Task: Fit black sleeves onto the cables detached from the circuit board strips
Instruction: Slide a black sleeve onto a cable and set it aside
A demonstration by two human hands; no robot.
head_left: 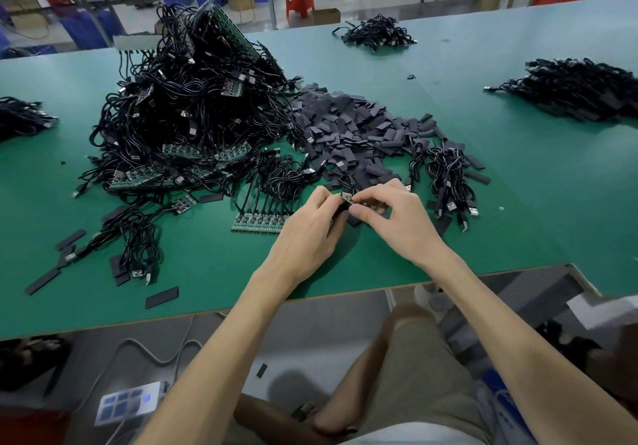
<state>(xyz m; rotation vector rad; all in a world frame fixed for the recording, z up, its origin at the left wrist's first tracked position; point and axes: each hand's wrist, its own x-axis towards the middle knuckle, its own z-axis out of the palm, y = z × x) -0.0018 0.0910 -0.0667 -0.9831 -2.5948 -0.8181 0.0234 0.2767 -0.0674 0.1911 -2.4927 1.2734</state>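
Crates (pixel 86 30), blue, stand beyond the worktop (pixel 207 272) in the upper left; their contents cannot be made out. Cable heap (pixel 179 106) fills the centre-left, with many leads joined to green strips. One strip (pixel 259 224) lies flat just left of the left hand (pixel 310 234), its long axis running across the frame.

Both hands meet at frame centre. The left grip and the right hand (pixel 397 216) grip each pinch one small board piece (pixel 347 198), held narrow. Its long axis slants from upper left to lower right between them. Something dark sits under the right thumb; whether it is a sleeve cannot be told.

Sleeves (pixel 345 123) lie piled just above the hands, slightly nearer the right one. Loose cables (pixel 448 182) lie further right.
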